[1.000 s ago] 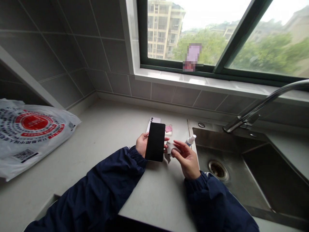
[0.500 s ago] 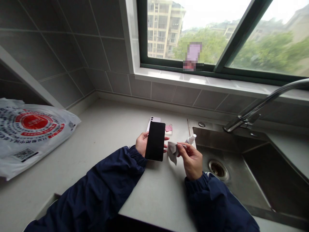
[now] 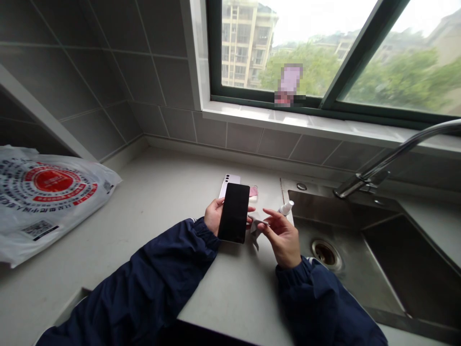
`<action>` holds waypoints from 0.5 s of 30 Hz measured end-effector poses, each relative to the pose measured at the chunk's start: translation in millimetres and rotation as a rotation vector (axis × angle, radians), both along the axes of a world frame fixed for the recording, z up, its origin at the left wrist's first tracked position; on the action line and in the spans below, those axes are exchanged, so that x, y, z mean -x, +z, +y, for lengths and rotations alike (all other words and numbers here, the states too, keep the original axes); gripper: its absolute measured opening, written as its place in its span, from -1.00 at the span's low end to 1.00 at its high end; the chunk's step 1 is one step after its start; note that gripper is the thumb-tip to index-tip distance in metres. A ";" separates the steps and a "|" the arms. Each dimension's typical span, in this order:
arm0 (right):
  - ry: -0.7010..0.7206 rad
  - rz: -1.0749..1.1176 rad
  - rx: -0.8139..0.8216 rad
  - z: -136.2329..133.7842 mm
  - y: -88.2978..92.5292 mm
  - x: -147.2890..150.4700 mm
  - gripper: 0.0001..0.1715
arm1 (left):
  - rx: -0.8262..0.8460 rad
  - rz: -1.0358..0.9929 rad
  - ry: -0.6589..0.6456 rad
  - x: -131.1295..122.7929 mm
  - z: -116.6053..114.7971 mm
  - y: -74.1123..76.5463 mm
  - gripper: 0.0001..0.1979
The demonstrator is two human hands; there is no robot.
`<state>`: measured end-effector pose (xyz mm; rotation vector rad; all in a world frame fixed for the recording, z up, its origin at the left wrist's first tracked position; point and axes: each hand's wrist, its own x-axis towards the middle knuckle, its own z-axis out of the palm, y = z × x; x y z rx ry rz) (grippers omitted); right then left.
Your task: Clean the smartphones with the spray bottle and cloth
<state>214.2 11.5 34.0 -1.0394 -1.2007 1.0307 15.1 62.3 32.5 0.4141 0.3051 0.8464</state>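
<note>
My left hand is closed round a black-screened phone, its thumb on the left edge and fingertips showing past the right edge. To the right, my right hand pinches a crumpled grey cloth, which hangs close to the phone's right side. Behind the held phone, a pale phone with camera lenses lies on the counter, partly hidden. Beside it is a clear case with something pink. A small white-capped bottle is by the sink's edge, just behind my right hand.
On the right is a steel sink with a chrome faucet over it. A printed white plastic bag rests on the counter at the left. Behind stands a tiled wall below a window.
The cloth has moved slightly left and down towards the phone, and its folds have changed. My right index finger has lifted away from the cloth. The held phone has shifted a little to the right.
</note>
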 end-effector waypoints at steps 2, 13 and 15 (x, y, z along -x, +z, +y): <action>0.065 0.031 -0.002 -0.2 0.2 -0.8 -0.51 | 0.011 0.010 0.002 -1.0 -1.0 0.0 -0.36; -0.114 0.013 -0.047 -2.1 2.2 -4.8 -0.64 | 0.011 -0.007 -0.079 -3.6 -1.9 -1.9 -0.34; -0.238 -0.031 -0.119 -3.8 4.7 -2.7 -0.66 | 0.002 -0.002 -0.073 -2.3 -1.4 -0.1 -0.35</action>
